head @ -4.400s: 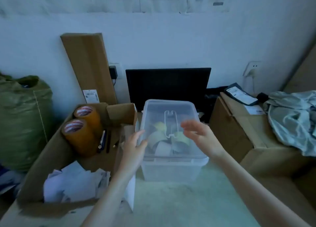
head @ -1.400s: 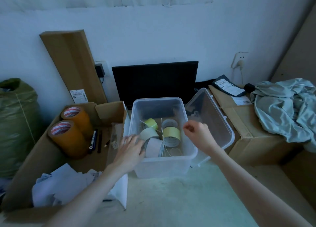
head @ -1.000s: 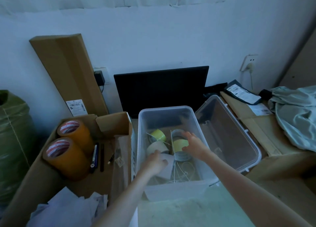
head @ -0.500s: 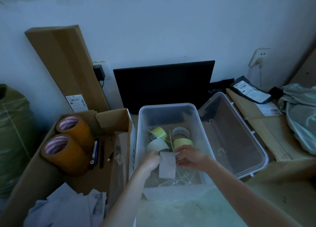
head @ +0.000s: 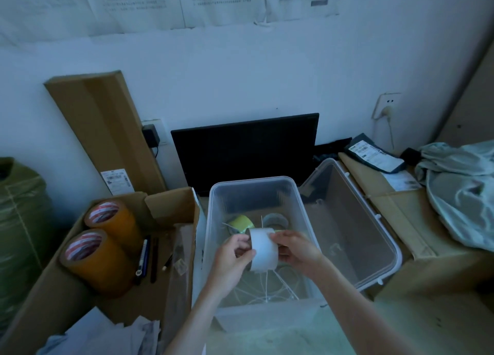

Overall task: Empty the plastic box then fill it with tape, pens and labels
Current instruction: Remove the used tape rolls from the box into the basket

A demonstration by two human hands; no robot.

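Clear plastic makes the plastic box (head: 213, 247) an easy landmark: it stands open on the bench (head: 280, 338), its lid (head: 355, 237) leaning just to its right against a cardboard carton (head: 401, 210), presumably set there to free the opening while the contents come out. Above the box's middle, both hands hold one white roll (head: 263, 249), lifted above the box floor. The left hand (head: 232, 258) pinches the roll's left edge between thumb and fingers; the right hand (head: 296, 250) curls round its right side. Two hands on so light a thing suggests a check or a steadying before it is carried out, so the emptying step looks barely begun. Inside the box, toward its far wall, I count two more rolls plainly: one yellow-green roll (head: 242, 223) and one grey roll (head: 275, 219); a sliver of a further yellowish roll may sit behind the right hand, though I cannot be sure. Thin white ties (head: 270, 287) lie tangled on the box floor, too many to count. Left of the box, an open cardboard tray (head: 53, 287) keeps the refill stock within reach: two brown tape rolls (head: 104, 250), at least two pens (head: 145, 258) just beside them, and a heap of white labels (head: 107, 336) nearer the person. Behind the box stands a black monitor (head: 246, 148).
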